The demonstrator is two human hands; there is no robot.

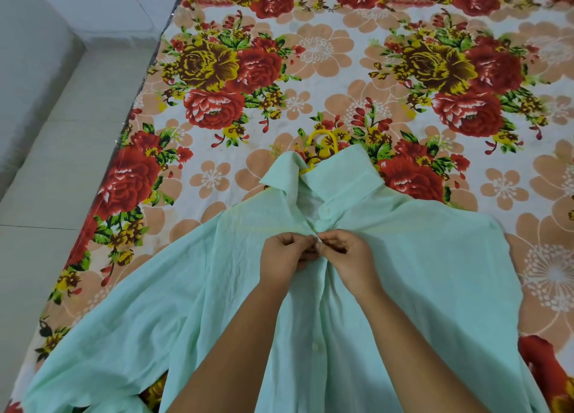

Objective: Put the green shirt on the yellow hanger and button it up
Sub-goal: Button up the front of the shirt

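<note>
Forearms rise from lower centre; left hand (287,252) and right hand (348,251) meet mid-frame, each grip pinched on the green shirt (435,272) placket running top-to-bottom on the bed (279,70), yellow hanger (323,140) hook above the collar, unfastened buttons below.

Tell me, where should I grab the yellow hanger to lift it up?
Grab the yellow plastic hanger by its curved hook, reaching from the far side, above the collar. Only the hook shows; the light green cotton shirt covers the rest.
</note>
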